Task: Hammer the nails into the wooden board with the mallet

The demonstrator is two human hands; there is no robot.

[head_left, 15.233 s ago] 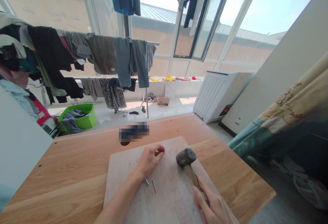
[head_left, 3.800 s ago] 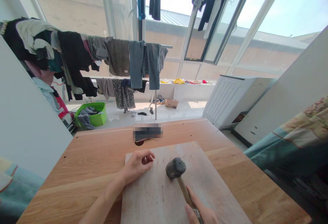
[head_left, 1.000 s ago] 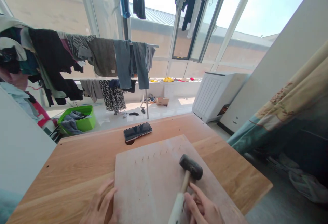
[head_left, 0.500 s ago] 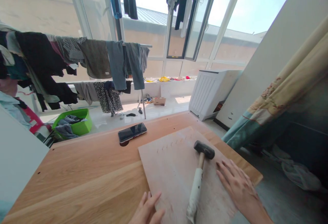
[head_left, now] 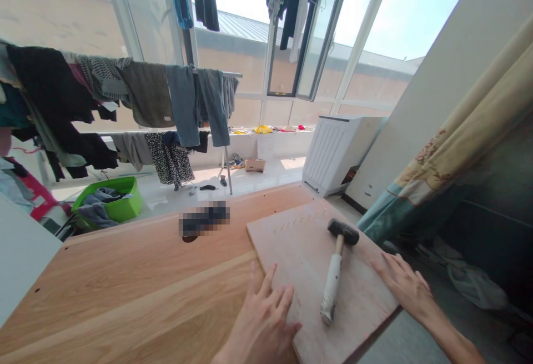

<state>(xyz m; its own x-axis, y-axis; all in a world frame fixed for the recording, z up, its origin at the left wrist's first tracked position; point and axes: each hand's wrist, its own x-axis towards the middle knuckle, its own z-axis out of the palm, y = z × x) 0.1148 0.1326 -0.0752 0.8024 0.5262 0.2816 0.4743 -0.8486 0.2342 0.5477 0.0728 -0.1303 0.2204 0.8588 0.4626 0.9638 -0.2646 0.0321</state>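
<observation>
A pale wooden board (head_left: 291,264) lies on the wood-grain tabletop, its near right corner reaching past the table's edge. Several thin nails (head_left: 295,222) stand in a row near its far edge. On the board rests a hammer (head_left: 333,280) with a black head and a white-wrapped handle, touched by neither hand. My left hand (head_left: 266,311) is open, fingers spread over the board's left edge. My right hand (head_left: 406,286) is open too, its stretched fingers lying at the board's right edge.
A pixelated dark phone (head_left: 204,219) lies on the tabletop (head_left: 137,280), left of the board. Beyond stand a clothes rack with laundry (head_left: 179,103), a green basin (head_left: 110,197) and a white cabinet (head_left: 333,153). A curtain (head_left: 449,158) hangs at the right.
The board has shifted to the right with the hammer on it. My left hand has come further into view along the left edge; my right hand has moved right. The camera view has shifted slightly.
</observation>
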